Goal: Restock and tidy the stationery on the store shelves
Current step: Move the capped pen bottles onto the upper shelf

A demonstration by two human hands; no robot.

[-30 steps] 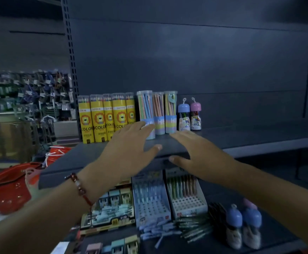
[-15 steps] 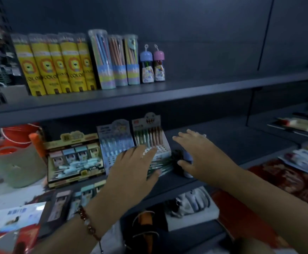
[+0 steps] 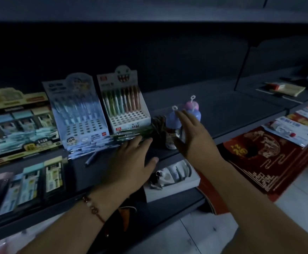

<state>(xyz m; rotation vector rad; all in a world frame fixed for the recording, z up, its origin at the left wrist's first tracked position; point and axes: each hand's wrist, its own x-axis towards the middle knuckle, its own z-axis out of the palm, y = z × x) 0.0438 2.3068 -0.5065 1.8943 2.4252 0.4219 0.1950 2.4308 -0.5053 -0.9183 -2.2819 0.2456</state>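
Note:
On the dark middle shelf (image 3: 228,114) stand two pen display boxes, a blue one (image 3: 78,114) and a white one (image 3: 125,105). Loose green pens (image 3: 129,135) lie in front of them. Right of these stand small bottle-shaped jars, one with a blue cap (image 3: 172,119) and one with a pink cap (image 3: 190,105). My left hand (image 3: 131,162), fingers spread flat, hovers at the loose pens. My right hand (image 3: 193,132) is open with straight fingers right beside the blue-capped jar, partly hiding it.
Boxed stationery sets (image 3: 15,125) fill the shelf's left side and more lie in front (image 3: 30,182). A white boxed item (image 3: 173,178) sits on the lower shelf. Red paper decorations (image 3: 263,156) and packets (image 3: 296,129) lie at right. White floor tiles show below.
The view dropped from the upper shelf to the middle one. Both hands came down and forward; my right hand reached the capped jars, my left reached the loose pens.

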